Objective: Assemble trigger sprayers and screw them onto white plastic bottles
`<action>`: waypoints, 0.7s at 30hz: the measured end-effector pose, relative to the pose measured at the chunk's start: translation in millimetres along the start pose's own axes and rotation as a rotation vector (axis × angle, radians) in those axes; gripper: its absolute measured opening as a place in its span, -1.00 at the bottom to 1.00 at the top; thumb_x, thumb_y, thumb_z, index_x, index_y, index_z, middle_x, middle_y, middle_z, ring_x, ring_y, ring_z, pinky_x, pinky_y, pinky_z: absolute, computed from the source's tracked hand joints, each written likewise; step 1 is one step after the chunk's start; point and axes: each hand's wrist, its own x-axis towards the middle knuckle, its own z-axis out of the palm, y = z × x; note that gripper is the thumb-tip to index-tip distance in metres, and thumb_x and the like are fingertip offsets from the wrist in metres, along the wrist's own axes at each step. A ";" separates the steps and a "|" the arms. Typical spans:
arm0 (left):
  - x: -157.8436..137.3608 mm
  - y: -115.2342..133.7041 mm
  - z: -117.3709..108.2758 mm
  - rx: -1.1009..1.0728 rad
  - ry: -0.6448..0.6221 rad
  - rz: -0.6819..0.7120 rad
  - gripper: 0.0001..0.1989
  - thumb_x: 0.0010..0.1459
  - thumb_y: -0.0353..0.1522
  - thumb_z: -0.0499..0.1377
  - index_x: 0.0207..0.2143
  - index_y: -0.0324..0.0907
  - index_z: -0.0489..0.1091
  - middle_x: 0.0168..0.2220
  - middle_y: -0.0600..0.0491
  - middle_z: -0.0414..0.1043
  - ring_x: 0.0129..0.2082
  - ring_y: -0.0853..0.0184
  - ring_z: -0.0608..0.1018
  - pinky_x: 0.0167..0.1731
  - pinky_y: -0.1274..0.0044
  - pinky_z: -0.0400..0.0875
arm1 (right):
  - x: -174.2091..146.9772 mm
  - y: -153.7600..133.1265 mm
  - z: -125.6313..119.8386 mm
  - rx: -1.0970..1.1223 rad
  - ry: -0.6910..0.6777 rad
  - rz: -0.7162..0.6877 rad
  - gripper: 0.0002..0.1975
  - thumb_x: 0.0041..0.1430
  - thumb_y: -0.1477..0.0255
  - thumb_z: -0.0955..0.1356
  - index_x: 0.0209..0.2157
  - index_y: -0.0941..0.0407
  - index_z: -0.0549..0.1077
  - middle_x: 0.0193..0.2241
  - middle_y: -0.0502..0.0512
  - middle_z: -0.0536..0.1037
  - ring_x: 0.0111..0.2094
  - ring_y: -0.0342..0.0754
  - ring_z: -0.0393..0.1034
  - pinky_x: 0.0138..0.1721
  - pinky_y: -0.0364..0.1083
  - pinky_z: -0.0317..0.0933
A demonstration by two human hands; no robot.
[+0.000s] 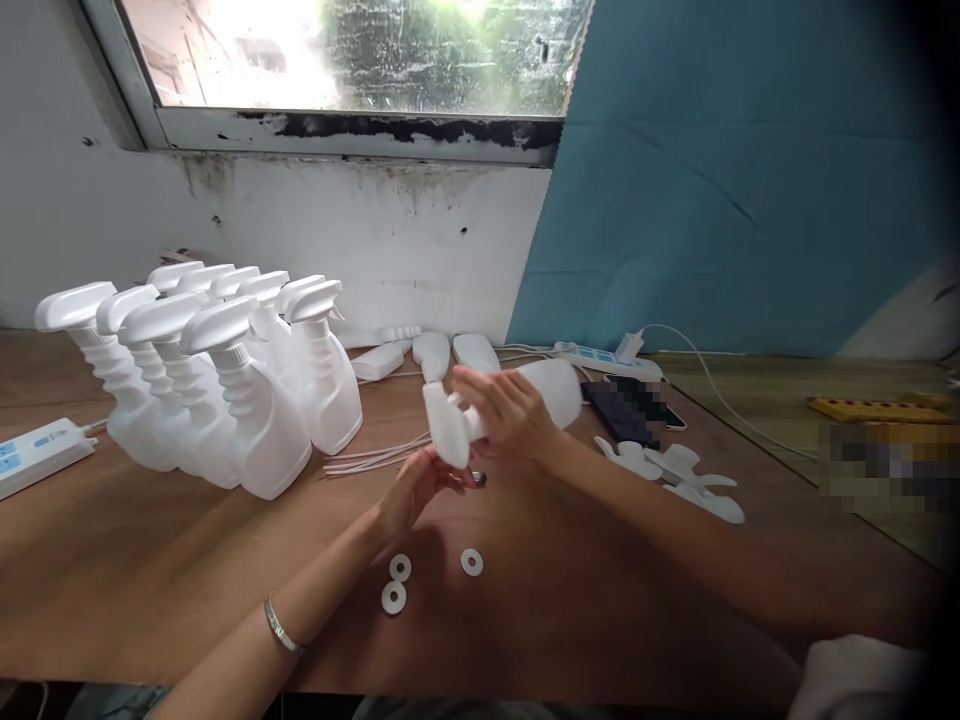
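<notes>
A white spray bottle is held tilted on its side above the table, its translucent body (559,390) to the right and its trigger sprayer head (448,428) to the left. My right hand (514,412) is closed around the neck area, which it mostly hides. From below, my left hand (420,485) grips the sprayer head with its fingertips. Thin pale tubes (375,462) lie just behind my left hand. Nearer to me on the table are three flat white washers: a touching pair (394,610) and a single one (472,574).
Several upright spray bottles (274,440) stand at the left. White bottles (474,350) lie by the wall. Loose white plastic pieces (705,500) and dark phones (619,415) are at the right. Power strips sit at the left edge (45,455) and back right (611,362).
</notes>
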 end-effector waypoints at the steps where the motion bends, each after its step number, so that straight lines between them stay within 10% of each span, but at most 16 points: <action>1: 2.1 1.2 -4.2 -0.007 0.031 0.021 -0.37 -0.05 0.10 -0.04 -0.27 -0.29 0.33 -0.39 -0.08 0.40 -0.34 0.25 0.45 -0.33 0.47 0.29 | 6.0 6.2 1.9 0.041 0.027 0.083 -0.64 0.06 0.34 0.22 -0.10 0.20 0.23 -0.15 0.27 0.44 -0.27 0.02 0.34 -0.34 -0.02 0.19; 11: 12.8 3.8 -35.5 0.968 0.561 -0.037 -0.89 -0.06 -0.40 0.10 -0.40 -0.21 0.31 -0.32 -0.02 0.39 -0.23 0.24 0.40 -0.16 0.39 0.22 | 67.8 25.3 28.2 0.303 0.215 0.585 -0.86 0.01 0.33 0.24 -0.38 0.08 0.20 -0.50 0.03 0.32 -0.43 -0.02 0.25 -0.40 -0.03 0.18; 17: 3.4 0.7 -35.2 1.854 0.511 -0.182 -0.72 0.00 -0.33 0.06 -0.25 -0.33 0.32 -0.22 -0.20 0.33 -0.14 0.06 0.31 -0.16 0.30 0.15 | 96.0 17.3 54.2 0.515 0.215 0.777 -0.85 0.00 0.34 0.24 -0.37 0.09 0.23 -0.49 0.00 0.37 -0.50 -0.10 0.25 -0.42 -0.06 0.18; 21: 1.3 -1.9 -30.1 1.993 0.412 -0.252 -0.64 0.07 -0.19 0.00 -0.27 -0.32 0.33 -0.23 -0.18 0.34 -0.18 0.06 0.33 -0.20 0.30 0.16 | 107.9 12.8 74.6 0.558 0.195 0.968 -0.86 -0.02 0.32 0.25 -0.47 0.10 0.22 -0.61 -0.05 0.30 -0.56 -0.12 0.21 -0.47 -0.08 0.14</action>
